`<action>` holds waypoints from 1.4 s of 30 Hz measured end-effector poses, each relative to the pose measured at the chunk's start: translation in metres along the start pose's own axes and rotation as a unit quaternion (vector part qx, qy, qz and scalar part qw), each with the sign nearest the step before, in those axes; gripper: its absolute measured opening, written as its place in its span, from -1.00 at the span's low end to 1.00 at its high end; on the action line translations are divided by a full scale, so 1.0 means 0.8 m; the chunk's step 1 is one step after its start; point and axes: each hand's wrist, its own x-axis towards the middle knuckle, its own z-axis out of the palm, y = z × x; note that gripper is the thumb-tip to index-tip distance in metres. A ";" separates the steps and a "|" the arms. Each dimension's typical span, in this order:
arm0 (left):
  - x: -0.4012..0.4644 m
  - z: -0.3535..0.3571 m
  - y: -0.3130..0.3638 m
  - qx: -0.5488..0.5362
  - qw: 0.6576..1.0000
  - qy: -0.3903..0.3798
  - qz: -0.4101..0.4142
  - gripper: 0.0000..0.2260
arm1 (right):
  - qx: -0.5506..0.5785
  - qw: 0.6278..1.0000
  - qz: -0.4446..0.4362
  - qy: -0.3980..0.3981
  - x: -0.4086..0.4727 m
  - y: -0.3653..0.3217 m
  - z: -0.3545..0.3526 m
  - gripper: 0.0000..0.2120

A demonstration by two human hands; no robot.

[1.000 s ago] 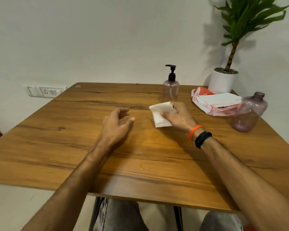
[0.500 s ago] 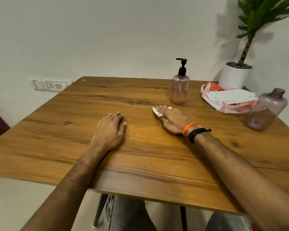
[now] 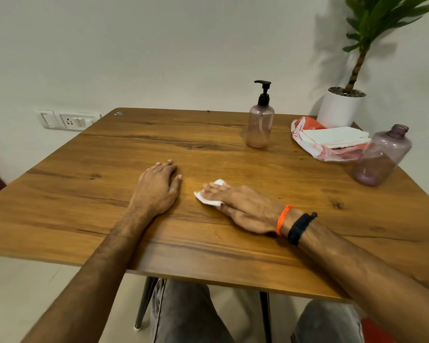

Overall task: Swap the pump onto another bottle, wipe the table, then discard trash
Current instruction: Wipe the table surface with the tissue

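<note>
My right hand (image 3: 243,206) lies flat on a white tissue (image 3: 207,198), pressing it against the wooden table (image 3: 109,194) near the middle. Most of the tissue is hidden under my fingers. My left hand (image 3: 157,188) rests palm down on the table just left of it, holding nothing. A small pinkish bottle (image 3: 260,125) with a black pump (image 3: 263,92) stands upright at the back. A larger purple bottle (image 3: 382,157) without a cap stands at the right edge.
An open orange and white pack of tissues (image 3: 330,142) lies at the back right, between the two bottles. Behind it a white plant pot (image 3: 339,110) holds a tall green plant. A wall socket (image 3: 67,120) sits left of the table.
My right hand has slid the tissue across the table toward me and to the left. My left hand has settled flat on the table. The head camera has shifted a little.
</note>
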 end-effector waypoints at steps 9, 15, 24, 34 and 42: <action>0.001 -0.001 -0.005 -0.010 1.000 -0.007 0.010 -0.56 | 0.635 0.745 0.141 0.145 -0.002 0.014 -0.043 -0.76; 0.001 0.000 -0.006 -0.014 1.000 0.001 0.014 -0.57 | 0.026 0.954 0.137 0.265 0.067 0.053 -0.058 -0.70; 0.002 0.004 -0.007 -0.007 1.000 0.009 0.005 -0.57 | -0.085 0.992 0.065 0.071 0.103 0.061 -0.010 -0.54; -0.001 -0.002 -0.002 -0.014 1.000 0.006 0.007 -0.57 | -0.062 0.989 0.135 0.010 0.089 0.076 -0.034 -0.42; -0.001 -0.004 -0.002 -0.021 1.000 -0.002 0.014 -0.57 | -0.037 0.991 0.124 -0.020 0.021 0.057 -0.047 -0.50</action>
